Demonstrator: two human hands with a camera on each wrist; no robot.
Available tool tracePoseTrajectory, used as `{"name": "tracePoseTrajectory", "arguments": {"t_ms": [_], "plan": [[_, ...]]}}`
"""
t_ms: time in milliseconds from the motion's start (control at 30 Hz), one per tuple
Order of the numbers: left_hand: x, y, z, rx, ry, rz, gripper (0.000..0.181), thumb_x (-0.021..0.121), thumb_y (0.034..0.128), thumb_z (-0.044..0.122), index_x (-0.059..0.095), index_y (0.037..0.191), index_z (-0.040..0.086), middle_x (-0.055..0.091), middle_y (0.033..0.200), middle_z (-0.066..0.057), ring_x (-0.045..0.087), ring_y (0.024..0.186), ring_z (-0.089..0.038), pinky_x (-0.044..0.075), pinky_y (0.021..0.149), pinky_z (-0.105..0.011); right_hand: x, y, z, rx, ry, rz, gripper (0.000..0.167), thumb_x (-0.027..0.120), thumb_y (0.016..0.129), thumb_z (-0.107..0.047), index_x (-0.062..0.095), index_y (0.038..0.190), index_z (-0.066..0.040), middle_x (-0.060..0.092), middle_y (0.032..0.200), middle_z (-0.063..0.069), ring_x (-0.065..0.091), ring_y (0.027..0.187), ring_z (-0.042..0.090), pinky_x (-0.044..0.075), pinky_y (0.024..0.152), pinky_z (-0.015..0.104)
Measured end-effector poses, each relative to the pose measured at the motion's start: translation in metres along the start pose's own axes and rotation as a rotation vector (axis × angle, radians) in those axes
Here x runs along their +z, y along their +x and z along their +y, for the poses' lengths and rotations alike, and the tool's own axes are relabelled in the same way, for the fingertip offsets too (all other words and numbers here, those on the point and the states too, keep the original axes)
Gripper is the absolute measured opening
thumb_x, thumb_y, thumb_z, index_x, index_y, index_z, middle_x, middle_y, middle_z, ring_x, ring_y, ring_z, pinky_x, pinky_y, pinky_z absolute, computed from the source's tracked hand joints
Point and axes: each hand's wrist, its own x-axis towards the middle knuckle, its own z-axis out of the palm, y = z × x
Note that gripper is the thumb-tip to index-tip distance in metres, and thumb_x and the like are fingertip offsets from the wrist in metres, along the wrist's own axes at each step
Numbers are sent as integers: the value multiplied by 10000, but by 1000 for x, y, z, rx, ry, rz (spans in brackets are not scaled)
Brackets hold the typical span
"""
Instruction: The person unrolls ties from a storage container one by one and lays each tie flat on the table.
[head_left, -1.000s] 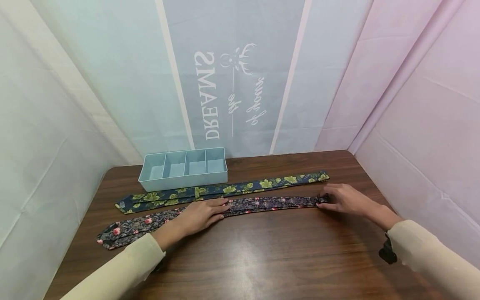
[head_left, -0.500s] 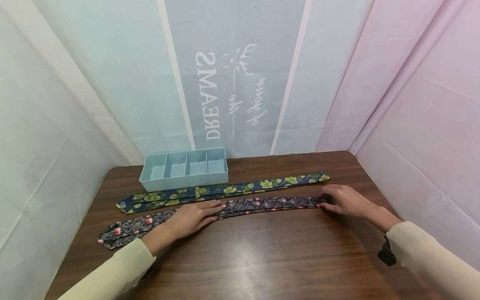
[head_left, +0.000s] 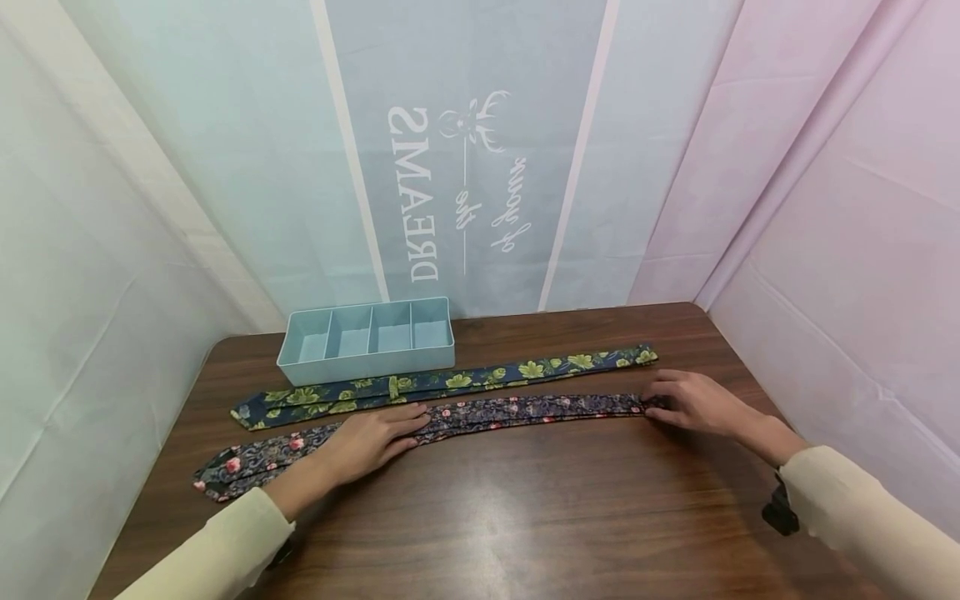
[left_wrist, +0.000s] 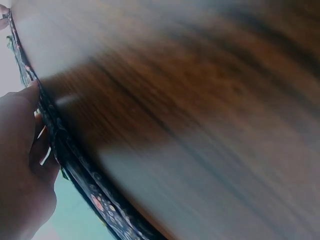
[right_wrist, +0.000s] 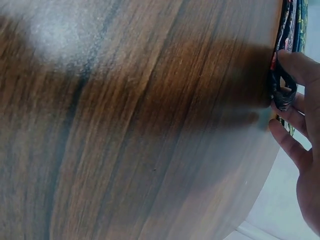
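Note:
A dark necktie with pink flowers (head_left: 525, 408) lies folded lengthwise across the table, its wide end at the left. My left hand (head_left: 367, 442) rests on it left of the middle, fingers stretched out over the cloth. At the tie's right end, my right hand (head_left: 693, 404) pinches the fold between thumb and fingers; the right wrist view shows the looped end (right_wrist: 283, 95) there. Behind it lies a navy necktie with yellow-green flowers (head_left: 457, 380), also folded, touched by neither hand. Beneath the left palm, part of the pink-flowered tie is hidden.
A light blue box (head_left: 367, 367) with several compartments stands at the back left, just behind the navy tie. The brown wooden table (head_left: 525, 517) is bounded by cloth hangings (head_left: 465, 167) at the back and both sides.
My left hand has slid leftward along the pink-flowered tie, uncovering more of its middle. The right hand stays at the tie's right end with barely any shift. Both ties lie as before.

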Motion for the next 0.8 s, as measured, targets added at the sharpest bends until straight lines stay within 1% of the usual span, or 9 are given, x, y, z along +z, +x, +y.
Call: {"name": "tracePoseTrajectory", "arguments": {"t_ms": [167, 233, 300, 400, 533, 667, 800], "plan": [[-2, -7, -2, -27, 1, -2, 439, 672, 1063, 292, 644, 1484, 171, 586, 1551, -38, 680, 1274, -256, 604, 962, -465, 1, -2, 2, 63, 36, -3, 222, 906, 830, -113, 794, 1018, -148, 724, 975, -53, 710, 809, 85, 593, 647, 323], [-3, -9, -3, -25, 2, 8, 432, 678, 1060, 286, 654, 1473, 165, 594, 1542, -45, 681, 1272, -263, 605, 959, -469, 1, -3, 3, 89, 41, -8, 223, 898, 842, -112, 796, 1038, -143, 755, 996, -44, 735, 841, 110, 612, 675, 353], [-4, -11, -3, -24, 1, 15, 428, 680, 1058, 284, 659, 1467, 158, 596, 1539, -52, 680, 1273, -268, 604, 959, -469, 0, -4, 4, 105, 36, -14, 225, 891, 853, -118, 796, 1055, -143, 775, 1014, -34, 749, 876, 134, 623, 706, 383], [-4, -14, -4, -24, -3, 16, 431, 680, 1058, 278, 655, 1470, 153, 590, 1544, -61, 679, 1273, -272, 604, 960, -466, -2, -8, 6, 114, 22, -22, 229, 890, 858, -128, 794, 1064, -151, 776, 1022, -35, 751, 894, 154, 624, 717, 404], [-4, -17, -6, -40, -6, 7, 445, 673, 1060, 280, 638, 1488, 163, 573, 1562, -52, 679, 1271, -267, 606, 952, -459, -2, -12, 9, 116, 19, -18, 229, 897, 850, -129, 795, 1053, -160, 743, 1002, -62, 736, 866, 138, 618, 697, 383], [-3, -19, -8, -39, 2, 2, 451, 672, 1061, 273, 630, 1495, 159, 564, 1570, -54, 676, 1276, -268, 608, 947, -458, -1, -13, 9, 102, 23, 4, 227, 905, 836, -116, 804, 1037, -146, 714, 979, -61, 719, 836, 115, 609, 678, 350], [-5, -20, -8, -38, 8, 1, 445, 676, 1058, 267, 637, 1487, 154, 563, 1570, -56, 650, 1315, -264, 597, 973, -466, -1, -13, 8, 89, 44, 18, 210, 898, 841, -106, 820, 1032, -143, 689, 967, -69, 679, 798, 69, 572, 637, 300]]}}
